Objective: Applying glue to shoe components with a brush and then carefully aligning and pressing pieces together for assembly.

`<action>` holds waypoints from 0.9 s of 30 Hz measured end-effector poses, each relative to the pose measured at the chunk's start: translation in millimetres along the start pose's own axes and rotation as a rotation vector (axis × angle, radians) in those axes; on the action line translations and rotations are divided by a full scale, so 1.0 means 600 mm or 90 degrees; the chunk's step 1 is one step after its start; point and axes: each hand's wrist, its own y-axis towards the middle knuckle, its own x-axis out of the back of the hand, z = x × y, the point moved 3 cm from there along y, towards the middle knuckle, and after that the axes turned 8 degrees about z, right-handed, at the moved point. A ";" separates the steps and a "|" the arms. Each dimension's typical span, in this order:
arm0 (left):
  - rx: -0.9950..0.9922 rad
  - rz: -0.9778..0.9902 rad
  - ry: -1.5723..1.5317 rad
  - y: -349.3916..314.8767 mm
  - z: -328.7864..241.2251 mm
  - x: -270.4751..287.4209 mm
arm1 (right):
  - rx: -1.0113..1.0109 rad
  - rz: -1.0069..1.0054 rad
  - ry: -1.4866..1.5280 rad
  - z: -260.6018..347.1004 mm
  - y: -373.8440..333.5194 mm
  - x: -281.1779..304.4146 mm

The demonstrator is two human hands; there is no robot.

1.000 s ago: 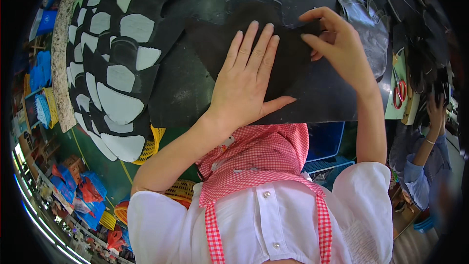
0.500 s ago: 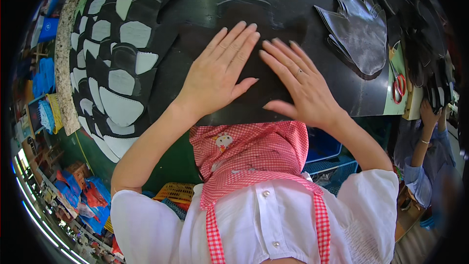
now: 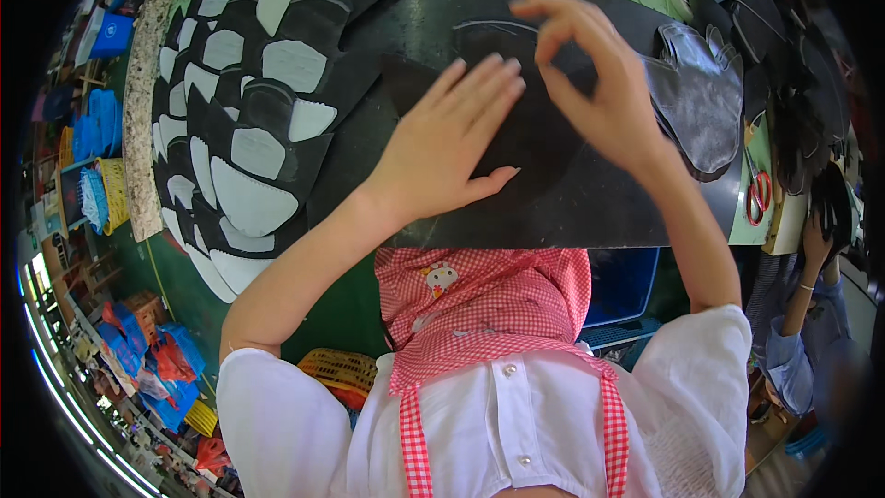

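My left hand [image 3: 456,134] lies flat, fingers stretched out together and thumb apart, over a dark, flat piece of material [image 3: 535,134] on the black work board [image 3: 572,226]. The piece's outline hardly shows against the board. Above its far right part my right hand [image 3: 595,74] is raised. Thumb and index finger curve into a ring with their tips together, while other fingers reach forward, somewhat blurred. Anything pinched between the tips is too small or dark to make out. Right of this hand lies a stack of shiny grey glove-shaped pieces [image 3: 701,106].
Overlapping black pieces with pale patches [image 3: 263,148] cover the board's left side. Red-handled scissors [image 3: 758,195] lie at the right edge, near dark pieces [image 3: 797,120]. A co-worker's hand [image 3: 816,240] works beyond them. A blue crate [image 3: 622,286] stands below the board's front edge.
My right hand has risen from lying flat and moved away from me, its thumb and index finger now curled together. My left hand stays flat. The whole view has shifted slightly.
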 end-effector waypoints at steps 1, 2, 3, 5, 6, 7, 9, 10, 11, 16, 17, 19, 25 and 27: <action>0.013 -0.028 -0.019 0.001 0.013 0.005 | 0.022 0.032 0.004 0.021 -0.020 -0.007; 0.031 -0.042 0.022 0.006 0.031 0.000 | 0.006 0.100 -0.029 0.045 -0.046 -0.024; 0.049 -0.062 0.049 0.016 0.033 0.005 | -0.049 0.133 -0.110 0.056 -0.071 -0.028; 0.078 -0.080 0.085 0.023 0.036 0.007 | -0.168 0.115 -0.243 0.027 -0.108 -0.028; 0.081 -0.094 0.072 0.023 0.035 0.008 | -0.234 0.063 -0.300 0.002 -0.116 -0.013; 0.083 -0.103 0.061 0.020 0.035 0.008 | -0.189 0.038 -0.363 0.002 -0.108 0.000; 0.069 -0.132 0.017 0.005 0.033 0.018 | -0.202 0.069 -0.361 0.020 -0.076 0.013; 0.044 -0.161 -0.038 -0.004 0.036 0.029 | -0.226 0.106 -0.368 0.020 -0.062 0.014; 0.033 -0.160 -0.091 -0.017 0.022 0.042 | -0.218 0.140 -0.249 -0.001 -0.061 0.021; 0.171 -0.143 -0.044 -0.177 0.023 0.109 | -0.479 -0.020 0.136 -0.081 -0.060 0.098; 0.246 -0.105 -0.011 -0.203 0.024 0.116 | -0.410 -0.046 0.052 -0.096 -0.059 0.112; 0.351 -0.039 0.041 -0.251 0.040 0.116 | -0.121 -0.202 -0.338 -0.124 -0.058 0.130; 0.332 0.051 0.108 -0.315 0.065 0.124 | -0.298 0.048 -0.138 -0.064 -0.209 0.199; 0.311 -0.021 -0.039 -0.341 0.097 0.133 | -0.285 0.065 -0.223 -0.045 -0.256 0.203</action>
